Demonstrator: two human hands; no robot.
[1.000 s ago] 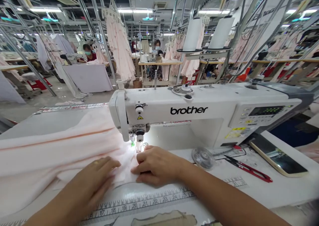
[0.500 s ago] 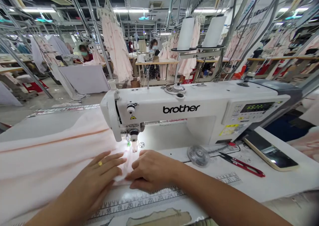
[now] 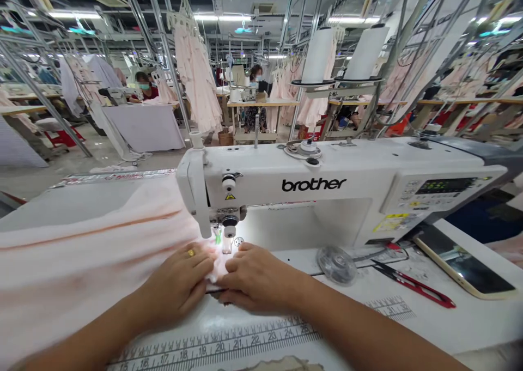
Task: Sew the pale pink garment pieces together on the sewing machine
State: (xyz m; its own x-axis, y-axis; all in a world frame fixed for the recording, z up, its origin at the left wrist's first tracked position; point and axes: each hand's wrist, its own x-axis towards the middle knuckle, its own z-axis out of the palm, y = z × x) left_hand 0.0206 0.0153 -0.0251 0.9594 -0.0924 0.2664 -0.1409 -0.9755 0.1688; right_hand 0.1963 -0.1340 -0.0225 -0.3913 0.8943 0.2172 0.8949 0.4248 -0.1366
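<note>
Pale pink fabric (image 3: 102, 251) spreads across the left of the table and runs beneath the needle area of a white sewing machine (image 3: 261, 169). My left hand (image 3: 180, 275), with a gold ring on one finger, presses on the fabric just left of the presser foot (image 3: 227, 243); its fingers are bent and drawn together on the cloth. Close beside it, my right hand (image 3: 255, 278) pinches the fabric's near edge between thumb and fingers. The fingertips of both hands partly hide the cloth. A bright lamp lights the needle area.
Right of my hands lie a clear round bobbin case-like disc (image 3: 337, 265), red-handled thread snips (image 3: 417, 286) and a phone (image 3: 461, 262). A printed ruler (image 3: 229, 341) runs along the near edge. Thread cones (image 3: 318, 55) stand behind the machine; co-workers sit farther back.
My left hand's fingers have gone from spread flat to bent and closer together, nearer the presser foot. The fabric's near edge has shifted toward the machine. The view has swung slightly left.
</note>
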